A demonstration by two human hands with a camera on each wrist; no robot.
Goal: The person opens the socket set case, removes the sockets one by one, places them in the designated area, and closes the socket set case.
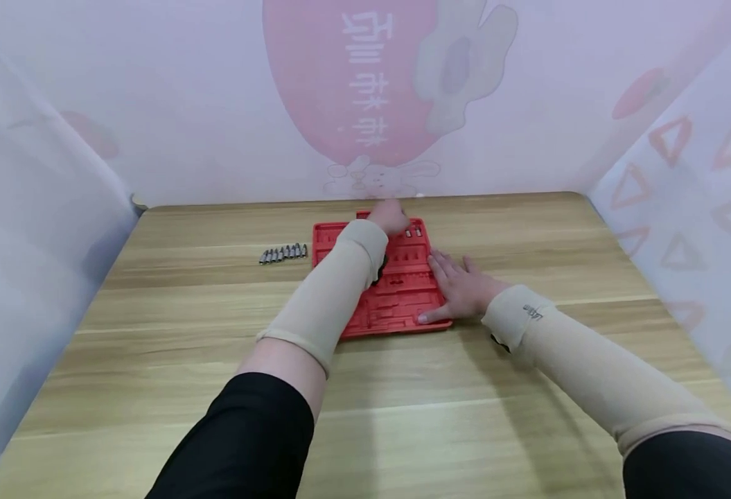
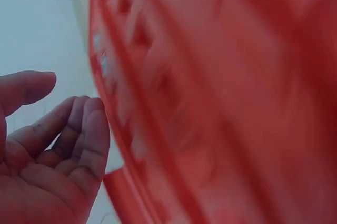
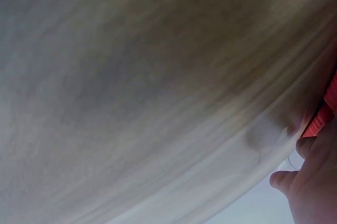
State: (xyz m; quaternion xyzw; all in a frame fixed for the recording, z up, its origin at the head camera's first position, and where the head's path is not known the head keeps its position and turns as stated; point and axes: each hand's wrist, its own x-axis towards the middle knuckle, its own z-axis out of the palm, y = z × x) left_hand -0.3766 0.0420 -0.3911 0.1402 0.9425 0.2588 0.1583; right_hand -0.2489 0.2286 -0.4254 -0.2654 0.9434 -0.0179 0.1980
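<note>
A red plastic tool case (image 1: 396,298) with moulded slots lies opened flat on the table. My left hand (image 1: 390,216) is over its far part, beside a couple of small metal sockets (image 1: 413,232) seated in the slots. In the left wrist view, the left hand (image 2: 58,155) has bent fingers with the thumb standing apart, and nothing shows between them. The fingertips are right at the case's rim (image 2: 126,150). My right hand (image 1: 465,287) rests with spread fingers on the case's right edge, its thumb over the near right corner. The left forearm hides part of the case.
Left of the case, several small metal sockets (image 1: 283,254) lie in a row on the wooden table (image 1: 184,333). A printed white sheet (image 1: 184,104) rises behind the table's far edge, with similar sheets at both sides.
</note>
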